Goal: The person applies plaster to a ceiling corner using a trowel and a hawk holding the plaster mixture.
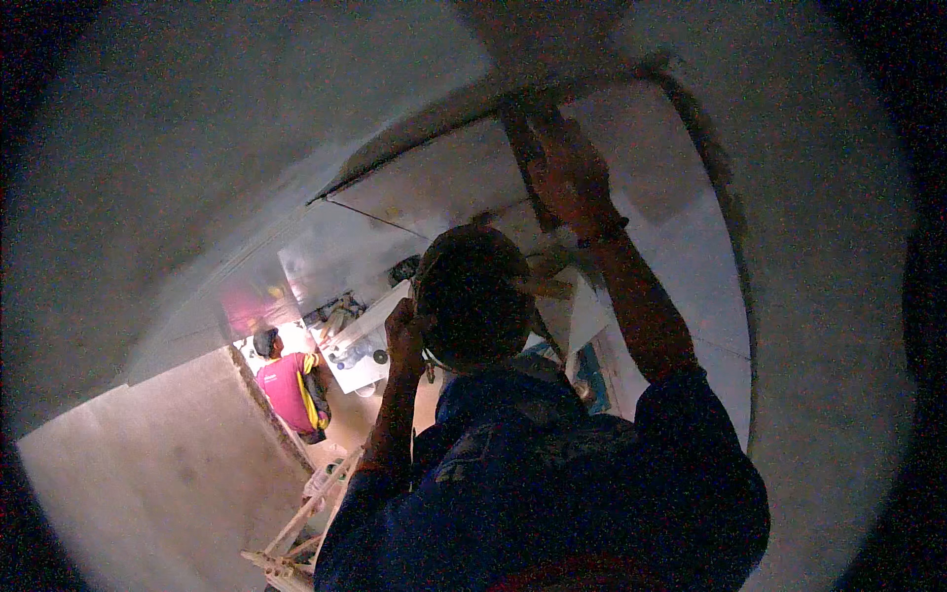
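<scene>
One dark strip (pixel 522 150) lies along the left of the right hand (pixel 570 170).

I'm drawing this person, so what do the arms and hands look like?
Short, dark blue sleeves end near the elbows, leaving the forearms bare. The left hand and right hand show no gloves. A dark band sits on the right wrist. It's too dim to see finer markings.

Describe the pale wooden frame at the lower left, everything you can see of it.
The pale wooden frame looks like slim, bare strips of wood. Long strips slant up to the right from a chunkier end at the lower left. It shows beside the person's dark blue left sleeve, which seems to hide part of it. What touches it cannot be told.
</scene>
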